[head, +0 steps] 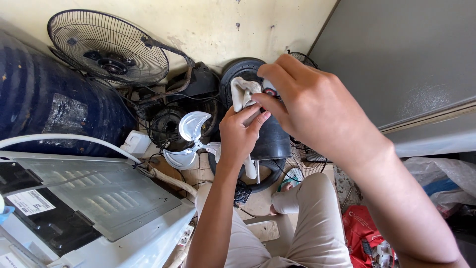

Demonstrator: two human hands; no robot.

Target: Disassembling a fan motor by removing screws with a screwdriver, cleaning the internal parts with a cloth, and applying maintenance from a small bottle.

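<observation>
My left hand [240, 134] grips a small white plastic part [244, 93] with worn, dirty edges, held up in front of me. My right hand [312, 106] comes in from the right and pinches the same part at its top, where a small round piece with a red and dark spot [270, 91] shows under my fingertips. Behind the part sits a black round fan base or motor housing [270, 141]. My knee in beige trousers [307, 213] is below.
A black wire fan guard [106, 47] leans on the wall at the back left. A grey fan blade [191, 141] lies among cables. A dark blue barrel [44, 99] and a white appliance panel [94, 198] fill the left. A grey door [396, 59] stands right; red bag [359, 231] below.
</observation>
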